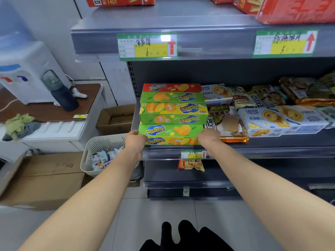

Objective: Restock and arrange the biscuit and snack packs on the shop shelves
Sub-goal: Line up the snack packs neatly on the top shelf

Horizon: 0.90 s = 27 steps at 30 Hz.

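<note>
The white basket (87, 154) stands below, left of the shelf (272, 151); the left hand (135, 140) grips the left end of the front Zecheese box (172, 134), which lies at the shelf's front edge, tight against the stacked Zecheese boxes (174, 109) behind; the right hand (208, 137) grips its right end, close against the orange snack pack (233, 138).

A white water dispenser (27, 69) with red and blue taps stands on a brown-topped cabinet (90, 93) left of the aisle. A dark bottle (62, 95) with a clear lid is just in front of it, and a small white object (79, 94) lies beside the bottle. Green and grey cloths (20, 126) lie crumpled at the cabinet's near edge, and a yellow price tag (79, 116) lies farther along it. Below, an open cardboard box (116, 118) sits by the wall. A larger closed carton (45, 178) lies nearer the camera.
</note>
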Tool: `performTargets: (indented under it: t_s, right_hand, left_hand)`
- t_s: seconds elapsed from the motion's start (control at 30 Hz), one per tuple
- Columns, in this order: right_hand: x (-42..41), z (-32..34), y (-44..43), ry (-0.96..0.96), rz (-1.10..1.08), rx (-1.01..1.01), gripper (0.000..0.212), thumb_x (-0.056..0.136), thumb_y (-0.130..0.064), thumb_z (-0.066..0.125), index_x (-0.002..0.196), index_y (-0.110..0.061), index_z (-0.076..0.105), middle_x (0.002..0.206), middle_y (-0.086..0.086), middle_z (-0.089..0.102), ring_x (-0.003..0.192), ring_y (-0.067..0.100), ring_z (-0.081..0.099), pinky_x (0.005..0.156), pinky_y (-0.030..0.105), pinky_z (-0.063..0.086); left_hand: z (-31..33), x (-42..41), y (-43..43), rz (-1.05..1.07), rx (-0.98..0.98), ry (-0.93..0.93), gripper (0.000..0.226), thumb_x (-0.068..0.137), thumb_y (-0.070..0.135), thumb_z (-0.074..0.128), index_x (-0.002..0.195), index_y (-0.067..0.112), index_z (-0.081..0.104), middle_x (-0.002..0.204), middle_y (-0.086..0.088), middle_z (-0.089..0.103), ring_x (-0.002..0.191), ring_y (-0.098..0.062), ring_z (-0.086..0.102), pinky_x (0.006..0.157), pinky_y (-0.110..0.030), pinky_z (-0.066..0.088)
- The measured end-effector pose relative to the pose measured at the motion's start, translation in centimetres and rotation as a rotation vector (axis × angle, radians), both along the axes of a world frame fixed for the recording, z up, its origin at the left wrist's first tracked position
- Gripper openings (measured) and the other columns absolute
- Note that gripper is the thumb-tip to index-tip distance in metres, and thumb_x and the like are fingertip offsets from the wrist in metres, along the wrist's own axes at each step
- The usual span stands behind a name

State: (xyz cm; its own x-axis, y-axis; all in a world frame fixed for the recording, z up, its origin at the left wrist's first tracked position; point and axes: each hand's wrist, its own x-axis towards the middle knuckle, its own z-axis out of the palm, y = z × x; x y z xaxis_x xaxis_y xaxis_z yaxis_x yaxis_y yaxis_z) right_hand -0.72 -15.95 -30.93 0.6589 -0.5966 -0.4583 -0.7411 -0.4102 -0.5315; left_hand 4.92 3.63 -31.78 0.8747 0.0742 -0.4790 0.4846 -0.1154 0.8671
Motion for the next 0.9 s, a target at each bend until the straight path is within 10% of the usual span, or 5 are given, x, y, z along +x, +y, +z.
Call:
performTargets:
  t_s: [0.43,0.57,0.73,0.9]
  right_hand:
    - [-0.7,0.5,1.1,-0.095,-0.053,0.02,0.035,0.091,-0.003,0.042,0.125,0.001,0.05,0.136,0.02,0.041,0.085,0.025,0.051,0.069,0.025,0.04]
    - [-1.4,1.3,1.4,-0.121,-0.067,0.014,0.039,0.088,-0.001,0.044,0.127,-0.002,0.047,0.136,0.018,0.036,0.101,0.03,0.056,0.078,0.03,0.045]
    - [-2.6,2.6,1.4,-0.236,-0.055,-0.003,0.032,0.085,-0.004,0.046,0.115,-0.003,0.057,0.12,0.014,0.059,0.105,0.03,0.058,0.073,0.027,0.043]
    - [-4.3,4.5,1.4,-0.321,-0.03,-0.006,0.039,0.091,-0.007,0.048,0.129,-0.005,0.052,0.129,0.013,0.057,0.111,0.028,0.057,0.082,0.028,0.045]
  left_hand:
    - [0.4,-0.2,0.3,-0.192,0.058,0.026,0.045,0.079,-0.008,0.059,0.122,-0.002,0.047,0.104,-0.012,0.059,0.08,-0.021,0.05,0.067,-0.028,0.038]
    - [1.3,-0.5,-0.1,-0.113,0.125,-0.029,0.061,0.085,-0.005,0.053,0.141,-0.001,0.031,0.127,-0.016,0.051,0.106,-0.03,0.051,0.081,-0.033,0.041]
    - [3.8,-1.7,-1.2,-0.082,0.199,-0.19,0.045,0.088,-0.004,0.047,0.132,0.001,0.044,0.114,-0.011,0.053,0.071,-0.013,0.049,0.053,-0.022,0.038]
    - [6.2,-4.1,-3.8,-0.231,0.149,-0.272,0.037,0.089,-0.003,0.046,0.125,0.004,0.053,0.118,-0.011,0.057,0.08,-0.015,0.05,0.059,-0.019,0.038]
